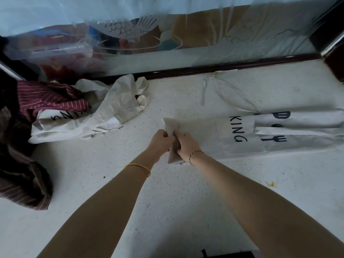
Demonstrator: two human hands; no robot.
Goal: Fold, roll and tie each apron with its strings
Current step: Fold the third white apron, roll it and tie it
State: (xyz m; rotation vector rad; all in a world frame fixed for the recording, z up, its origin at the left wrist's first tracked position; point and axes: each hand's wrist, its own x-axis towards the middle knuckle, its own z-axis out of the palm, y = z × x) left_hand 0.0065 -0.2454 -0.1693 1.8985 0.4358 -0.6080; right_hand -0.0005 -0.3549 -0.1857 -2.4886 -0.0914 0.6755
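cream cotton apron (270, 135), folded long on speckled counter (167, 202); rolled end pinched between left hand (161, 141) and right hand (187, 146), fingers curled tight; strings (219, 86) behind apron; crumpled cream apron (104, 112) and striped maroon aprons (52, 99) left of it

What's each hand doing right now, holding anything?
Left hand: closed on the near end of the folded apron.
Right hand: closed on the same apron end, beside the left.
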